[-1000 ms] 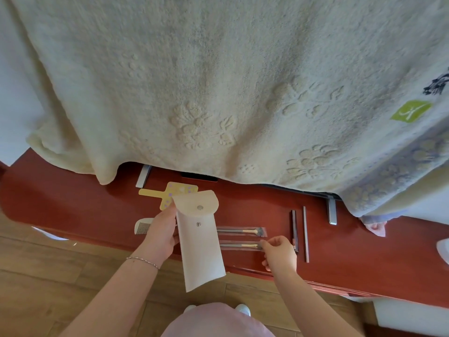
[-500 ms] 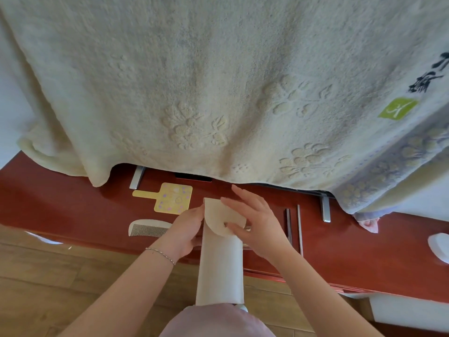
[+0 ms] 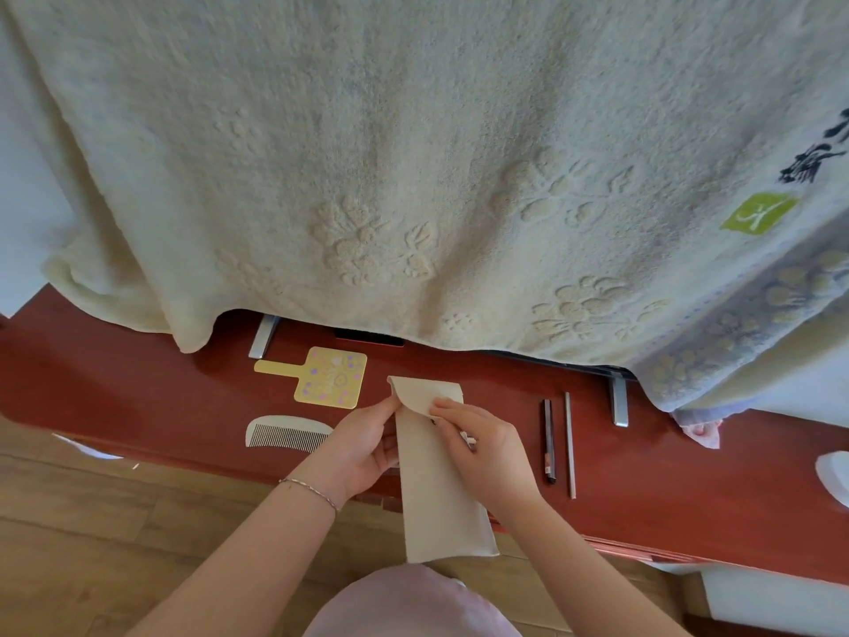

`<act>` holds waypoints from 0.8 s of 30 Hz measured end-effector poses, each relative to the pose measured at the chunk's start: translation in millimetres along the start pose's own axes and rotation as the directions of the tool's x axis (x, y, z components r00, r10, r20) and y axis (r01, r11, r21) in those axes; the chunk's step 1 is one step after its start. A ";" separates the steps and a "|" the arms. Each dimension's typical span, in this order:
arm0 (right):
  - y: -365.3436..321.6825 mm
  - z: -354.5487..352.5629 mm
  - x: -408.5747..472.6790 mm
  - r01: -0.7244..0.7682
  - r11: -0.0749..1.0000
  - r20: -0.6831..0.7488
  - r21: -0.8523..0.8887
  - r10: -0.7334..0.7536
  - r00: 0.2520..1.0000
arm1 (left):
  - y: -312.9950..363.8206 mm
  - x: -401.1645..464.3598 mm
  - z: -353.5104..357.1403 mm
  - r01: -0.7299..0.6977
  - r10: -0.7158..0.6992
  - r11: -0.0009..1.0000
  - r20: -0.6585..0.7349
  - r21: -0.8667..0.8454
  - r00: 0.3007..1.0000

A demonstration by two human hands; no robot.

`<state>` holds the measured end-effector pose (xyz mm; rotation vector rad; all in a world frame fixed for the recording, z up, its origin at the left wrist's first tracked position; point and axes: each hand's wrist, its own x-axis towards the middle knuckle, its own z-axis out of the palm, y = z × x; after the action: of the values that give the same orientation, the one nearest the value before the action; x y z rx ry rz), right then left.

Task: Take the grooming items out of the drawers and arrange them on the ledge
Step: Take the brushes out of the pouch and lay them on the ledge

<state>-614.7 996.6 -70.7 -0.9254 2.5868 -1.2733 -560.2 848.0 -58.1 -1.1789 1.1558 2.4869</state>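
Observation:
A cream fabric pouch (image 3: 436, 498) hangs over the front edge of the red-brown ledge (image 3: 138, 393). My left hand (image 3: 363, 445) grips its left edge near the top. My right hand (image 3: 482, 445) pinches the pouch's flap, which is folded down over the mouth. A yellow hand mirror (image 3: 328, 377) with pastel flowers lies to the left on the ledge. Below it lies a white comb (image 3: 287, 432). Right of my hands lie a dark pencil (image 3: 548, 441) and a thin grey stick (image 3: 569, 445), side by side. The brushes are hidden behind pouch and hands.
A large cream towel (image 3: 413, 154) drapes over something standing on the ledge, with two metal feet (image 3: 619, 402) showing beneath. A pink cloth (image 3: 698, 429) and a white object (image 3: 834, 475) sit at the right. Wooden floor (image 3: 92, 521) lies below the ledge.
My right hand left the brushes on the ledge and came to the pouch's flap. The open flap has been folded down over the pouch's mouth.

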 end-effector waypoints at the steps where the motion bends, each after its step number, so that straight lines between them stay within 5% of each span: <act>1: -0.6 -0.4 0.3 -0.024 1.000 -0.003 0.018 0.024 1.000 | 0.3 -0.3 0.6 0.000 0.000 1.000 0.000 -0.010 1.000; 12: 0.1 7.0 -6.7 -0.013 0.999 0.041 0.033 0.012 0.999 | 2.0 0.8 -2.6 -0.029 0.030 0.999 0.043 -0.024 0.999; 16: -6.8 4.7 -4.8 -0.229 0.950 0.187 0.213 0.191 0.964 | 0.4 0.0 -4.5 -0.080 0.065 0.991 0.138 0.108 0.988; 20: -13.5 -4.9 2.8 -0.461 0.779 0.294 0.425 0.363 0.884 | -2.0 -1.1 -2.6 -0.137 0.126 0.982 0.092 0.128 0.988; 24: -13.8 -7.0 11.7 -0.545 0.751 0.255 0.372 0.482 0.838 | 0.9 -1.3 1.7 -0.156 0.145 0.976 0.079 0.154 0.986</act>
<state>-620.2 988.4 -54.0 -0.1798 2.0818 -1.4417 -560.8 848.8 -56.0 -0.9924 1.4448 2.4628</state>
